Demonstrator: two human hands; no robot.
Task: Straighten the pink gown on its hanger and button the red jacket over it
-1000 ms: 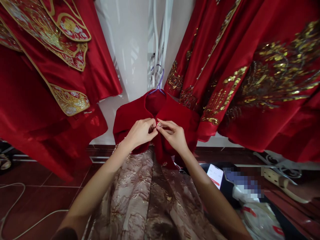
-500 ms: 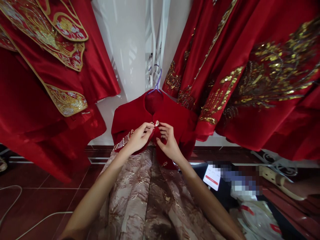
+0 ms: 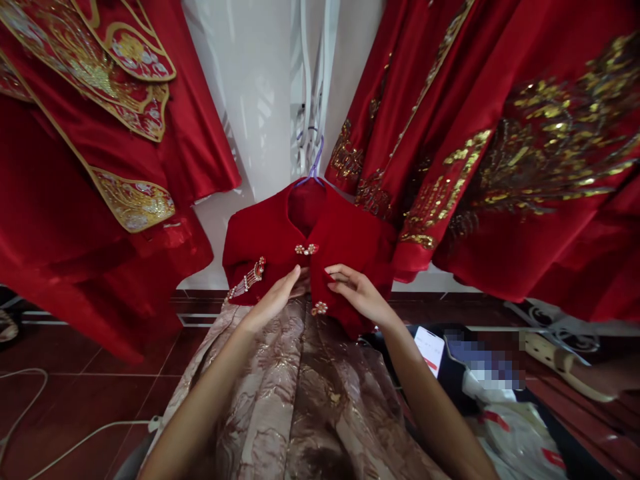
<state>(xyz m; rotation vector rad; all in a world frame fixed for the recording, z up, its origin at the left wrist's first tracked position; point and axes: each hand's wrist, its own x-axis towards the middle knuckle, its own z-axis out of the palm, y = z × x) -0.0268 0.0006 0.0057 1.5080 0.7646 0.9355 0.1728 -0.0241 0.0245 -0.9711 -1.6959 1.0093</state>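
Observation:
A short red jacket [image 3: 270, 227] hangs upright on a purple hanger [image 3: 315, 163]. Its beaded top clasp [image 3: 306, 249] joins the two front panels at the chest. Lower on the right panel sits a beaded flower fastener [image 3: 320, 308]. My left hand [image 3: 277, 293] is at the edge of the left panel, thumb in front and fingers partly hidden, appearing to hold the cloth. With thumb and fingers my right hand [image 3: 357, 293] pinches the right panel, above the flower fastener. A beaded tassel brooch [image 3: 250, 277] hangs on the left panel.
A shiny pinkish patterned skirt [image 3: 270, 373] hangs below the jacket. Red embroidered garments [image 3: 200, 133] are at left, with sequined red ones [image 3: 450, 153] at right. A lit phone [image 3: 429, 350] and a plastic-wrapped bundle [image 3: 520, 433] lie lower right. A white cable [image 3: 95, 430] crosses the tiled floor.
Both hands have come off the top clasp, which now shows joined. They have moved down to the panel edges below it, the right hand also outward. The lower flower fastener is more exposed.

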